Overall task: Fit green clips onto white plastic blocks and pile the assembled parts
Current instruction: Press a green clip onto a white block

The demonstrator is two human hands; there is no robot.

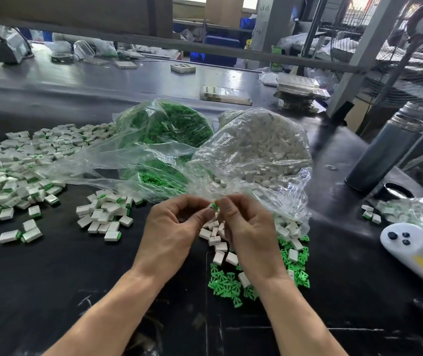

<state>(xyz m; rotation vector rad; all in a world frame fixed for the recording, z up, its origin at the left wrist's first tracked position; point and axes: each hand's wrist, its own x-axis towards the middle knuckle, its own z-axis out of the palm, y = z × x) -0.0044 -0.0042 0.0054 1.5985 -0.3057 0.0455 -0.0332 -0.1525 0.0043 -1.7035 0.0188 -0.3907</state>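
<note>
Both hands, left hand (177, 222) and right hand (246, 227), pinch one green clip (214, 206) between fingers; crooked pressure could pop it loose onto the worktop (102, 291).

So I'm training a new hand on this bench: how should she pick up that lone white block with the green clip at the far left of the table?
Take the assembled block across its two long white sides, coming straight down from above. It lies flat on the black table, clear of the pile. The green clip sticks out at its right end, so I would keep fingers off that end.
</note>
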